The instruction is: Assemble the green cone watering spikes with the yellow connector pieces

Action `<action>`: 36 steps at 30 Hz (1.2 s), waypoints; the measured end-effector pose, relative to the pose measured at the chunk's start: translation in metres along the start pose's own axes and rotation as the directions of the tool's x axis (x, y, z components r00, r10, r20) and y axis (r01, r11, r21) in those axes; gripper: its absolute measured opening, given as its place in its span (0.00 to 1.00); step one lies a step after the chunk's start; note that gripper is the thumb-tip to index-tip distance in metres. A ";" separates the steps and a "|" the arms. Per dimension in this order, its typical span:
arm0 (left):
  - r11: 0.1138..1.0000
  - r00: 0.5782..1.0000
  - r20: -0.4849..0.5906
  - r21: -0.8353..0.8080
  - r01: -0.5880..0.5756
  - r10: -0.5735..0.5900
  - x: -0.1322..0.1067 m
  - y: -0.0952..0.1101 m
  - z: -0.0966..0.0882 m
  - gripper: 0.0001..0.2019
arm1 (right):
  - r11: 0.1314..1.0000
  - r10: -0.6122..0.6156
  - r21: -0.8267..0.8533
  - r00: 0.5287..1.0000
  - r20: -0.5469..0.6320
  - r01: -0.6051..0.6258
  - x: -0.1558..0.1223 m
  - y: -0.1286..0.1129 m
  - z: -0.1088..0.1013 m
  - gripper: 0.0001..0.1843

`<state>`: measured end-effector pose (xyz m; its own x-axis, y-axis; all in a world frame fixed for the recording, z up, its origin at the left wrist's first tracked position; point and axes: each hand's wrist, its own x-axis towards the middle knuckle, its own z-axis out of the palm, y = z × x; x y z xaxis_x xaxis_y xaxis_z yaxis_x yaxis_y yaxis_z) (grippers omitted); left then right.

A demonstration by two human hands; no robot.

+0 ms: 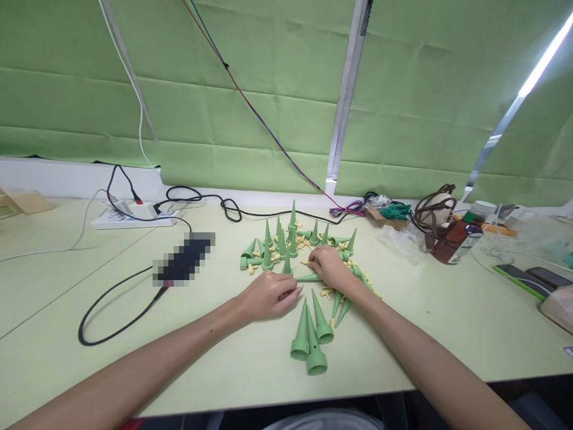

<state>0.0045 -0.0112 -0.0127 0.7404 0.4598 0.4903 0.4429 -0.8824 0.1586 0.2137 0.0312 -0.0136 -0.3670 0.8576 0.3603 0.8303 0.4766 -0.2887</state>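
Note:
My left hand [268, 295] is closed, its fingers curled toward the thumb. What it holds, if anything, is hidden. Just behind it rises a green cone-shaped spike [287, 266], its base covered by the hand. My right hand [330, 267] pinches a small yellow plastic piece [305, 263] that pokes out left of the fingertips. Under that hand, another green spike [308, 278] lies sideways, pointing at my left hand. More green spikes [282, 242] stand upright behind, among scattered yellow T-shaped pieces [326, 292]. Three hollow green spikes [317, 361] lie in front, tips pointing away from me.
A black cable runs from a blurred dark device [184, 260] on the left, near a white power strip [134, 218]. Toward the right are a crumpled plastic bag [398, 242], a brown bottle [457, 240] and phones [521, 280]. A green-covered wall [277, 89] closes off the back.

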 end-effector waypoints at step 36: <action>0.980 0.863 -0.464 -0.096 0.175 -0.199 -0.001 -0.004 -0.006 0.14 | 0.835 -0.257 0.395 0.906 -0.336 0.383 -0.032 -0.051 -0.006 0.07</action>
<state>-0.0013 -0.0083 -0.0084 0.3162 0.5265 0.7892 0.5148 -0.7940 0.3234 0.1855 -0.0216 -0.0054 -0.4048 0.5895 0.6990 0.3867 0.8031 -0.4534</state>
